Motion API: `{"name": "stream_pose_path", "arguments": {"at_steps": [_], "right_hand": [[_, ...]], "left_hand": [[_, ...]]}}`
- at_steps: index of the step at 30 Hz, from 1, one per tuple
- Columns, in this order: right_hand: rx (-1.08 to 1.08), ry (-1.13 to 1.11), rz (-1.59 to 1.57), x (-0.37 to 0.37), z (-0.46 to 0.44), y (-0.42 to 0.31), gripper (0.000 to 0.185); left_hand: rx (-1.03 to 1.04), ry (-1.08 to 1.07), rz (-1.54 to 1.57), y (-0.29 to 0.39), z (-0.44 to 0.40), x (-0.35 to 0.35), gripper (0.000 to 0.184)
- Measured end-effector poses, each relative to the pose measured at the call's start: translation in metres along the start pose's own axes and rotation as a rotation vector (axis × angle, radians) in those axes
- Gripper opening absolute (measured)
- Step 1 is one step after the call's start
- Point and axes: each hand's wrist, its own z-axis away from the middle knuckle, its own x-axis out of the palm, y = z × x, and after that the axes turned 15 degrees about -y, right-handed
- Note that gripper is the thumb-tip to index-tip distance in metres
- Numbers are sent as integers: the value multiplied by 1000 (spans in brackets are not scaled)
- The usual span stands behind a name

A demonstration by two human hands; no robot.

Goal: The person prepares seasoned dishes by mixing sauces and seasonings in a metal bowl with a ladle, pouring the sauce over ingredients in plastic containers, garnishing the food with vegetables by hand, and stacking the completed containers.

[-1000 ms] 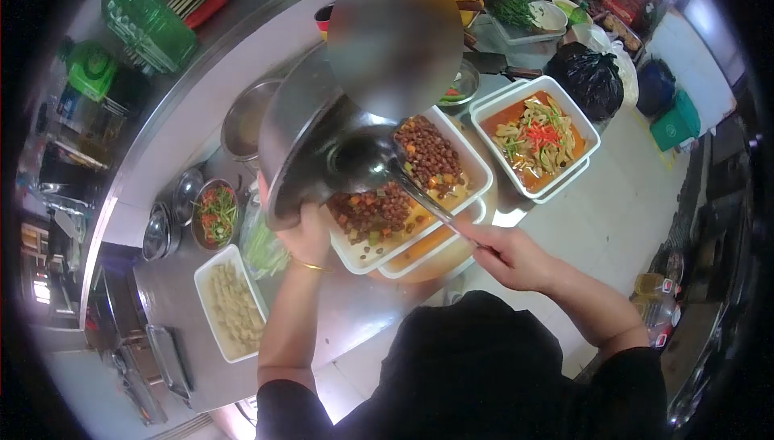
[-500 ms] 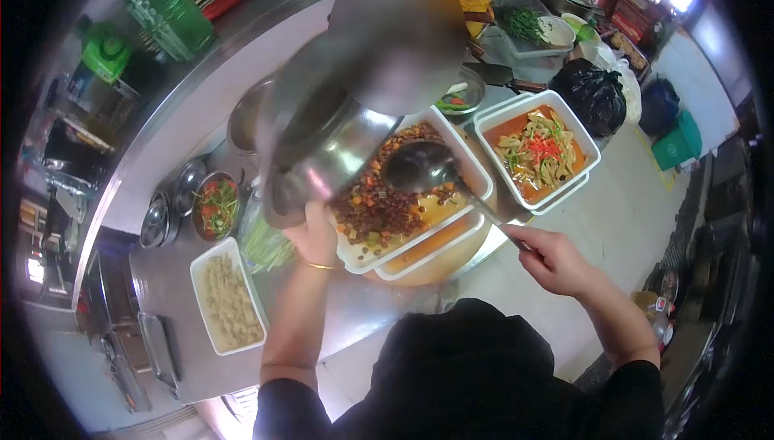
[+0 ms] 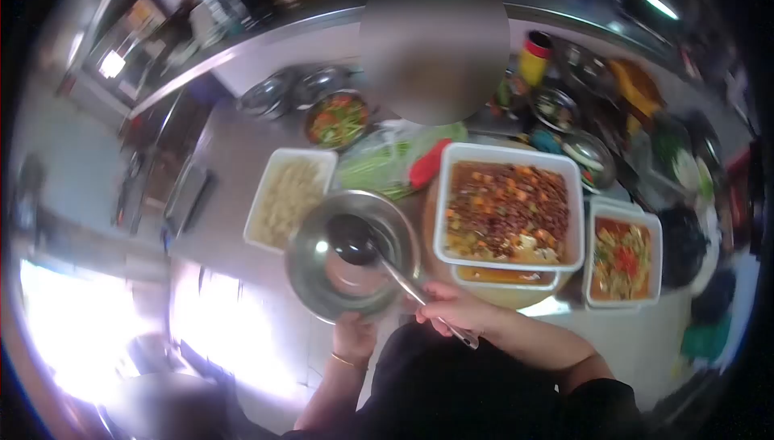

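Note:
My left hand (image 3: pixel 354 337) grips the near rim of a steel basin (image 3: pixel 310 293), its fingers partly hidden by the metal. The basin stands mouth upward in front of my body, with little visible inside apart from the ladle. Wrapped round the handle of that ladle (image 3: pixel 352 240), my right hand (image 3: pixel 451 308) keeps its dark bowl within the basin. To the right is a white rectangular container (image 3: pixel 442 214) filled with a mix of dark beans and diced orange and green pieces (image 3: pixel 508 202). It rests on another white container (image 3: pixel 504 280) showing orange liquid.
A white tub of pale pieces (image 3: pixel 286 198) sits left, beside bagged green vegetables (image 3: pixel 375 167) and a red-handled object (image 3: pixel 430 162). Farther right stands a tub of sliced food with red strips (image 3: pixel 621 261). Bowls line the back, including cut vegetables (image 3: pixel 336 120). Another person (image 3: pixel 169 404) appears lower left.
The basin has gone from tilted over the bean container to upright on its left, nearer my body. The ladle has moved from above the beans into the basin. My view has turned left.

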Motion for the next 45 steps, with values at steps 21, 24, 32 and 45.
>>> {"name": "stream_pose_path", "arguments": {"at_steps": [21, 24, 32, 45], "right_hand": [[-221, 345, 608, -9, 13, -63, 38], [-289, 475, 925, -16, 1, -73, 40], [-490, 1091, 1584, -29, 46, -18, 42], [-190, 1674, 972, 28, 155, 139, 39]], "left_hand": [[283, 252, -777, 22, -44, 39, 23], [283, 10, -1513, 41, -67, -5, 31], [303, -587, -745, 22, -140, 171, 69], [594, -1041, -1271, -65, -194, 189, 75]]}}
